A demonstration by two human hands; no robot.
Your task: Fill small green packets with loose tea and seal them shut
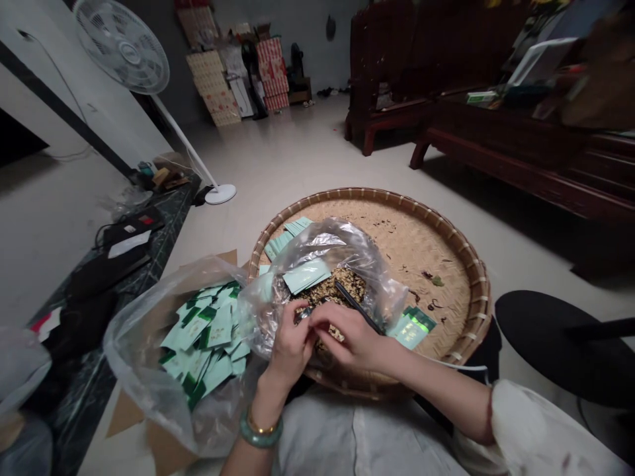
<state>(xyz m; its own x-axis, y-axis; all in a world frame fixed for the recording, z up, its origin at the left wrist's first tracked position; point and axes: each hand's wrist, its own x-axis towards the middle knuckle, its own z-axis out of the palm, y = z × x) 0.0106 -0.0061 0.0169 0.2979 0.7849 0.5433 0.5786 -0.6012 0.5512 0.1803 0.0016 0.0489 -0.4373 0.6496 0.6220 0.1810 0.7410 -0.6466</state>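
Observation:
A round woven tray (pixel 446 231) rests on my lap. On it lies a clear plastic bag (pixel 347 248) of brown loose material (pixel 347 283) with pale green sachets (pixel 305 274) on top. My left hand (pixel 290 347) and my right hand (pixel 354 337) meet at the bag's near edge, fingers pinched together on something small that I cannot make out. A thin dark stick (pixel 357 305) lies across my right hand. More green sachets (pixel 414 325) sit on the tray to the right of my right wrist.
A large clear bag (pixel 143 370) full of green sachets (pixel 206 337) stands at my left on cardboard. A dark counter (pixel 89 277) with cables runs along the left. A white standing fan (pixel 124 46), stacked boxes (pixel 238 73) and dark wooden furniture (pixel 496 119) stand beyond. A black stool (pixel 550 337) is at right.

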